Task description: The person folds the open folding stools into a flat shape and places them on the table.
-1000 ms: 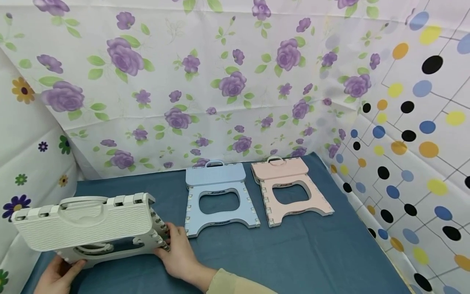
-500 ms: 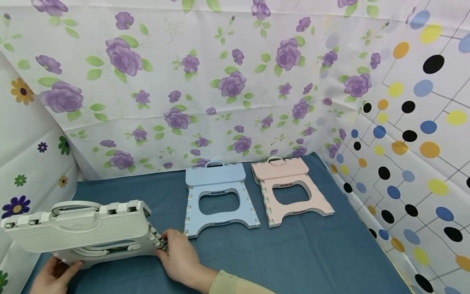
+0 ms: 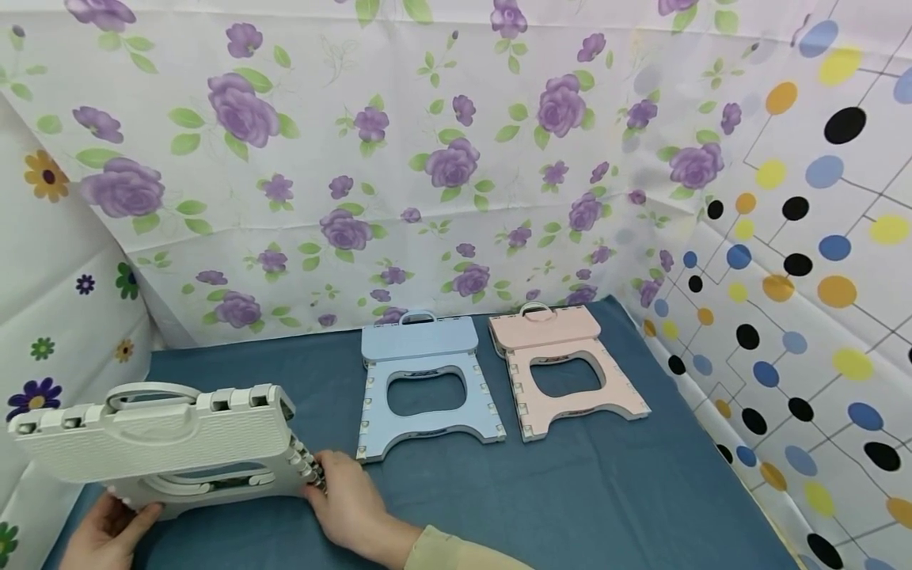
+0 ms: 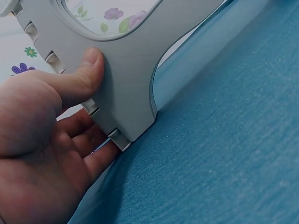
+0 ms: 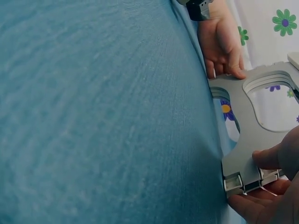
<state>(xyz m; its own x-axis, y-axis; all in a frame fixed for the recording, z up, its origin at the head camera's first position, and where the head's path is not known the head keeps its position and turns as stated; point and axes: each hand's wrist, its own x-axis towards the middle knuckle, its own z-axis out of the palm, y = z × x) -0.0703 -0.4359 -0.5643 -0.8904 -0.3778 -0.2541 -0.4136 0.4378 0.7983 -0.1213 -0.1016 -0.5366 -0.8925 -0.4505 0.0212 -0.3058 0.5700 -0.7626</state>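
A white folding step stool [image 3: 171, 447] stands at the front left, its textured top panel tipped toward me and its carry handle [image 3: 153, 388] upward. At its lower left end my left hand [image 3: 107, 530] grips a leg. In the left wrist view the left thumb [image 4: 86, 77] lies on the leg's face, with the fingers behind the hinged edge. My right hand [image 3: 352, 507] holds the lower right end; in the right wrist view its thumb [image 5: 268, 158] presses the leg panel and the fingers wrap under the hinges. The leg bottoms meet the cloth.
Flat on the blue-cloth table [image 3: 556, 491] lie a light blue folding stool [image 3: 431, 431] and a pink folding stool [image 3: 559, 408], toward the back. A floral curtain [image 3: 399, 158] hangs behind, and a dotted sheet [image 3: 805, 317] borders the right side.
The white stool has shifted slightly left, and its leg panels at the right end look closer together. Both hands keep their hold; the blue and pink stools stay in place.
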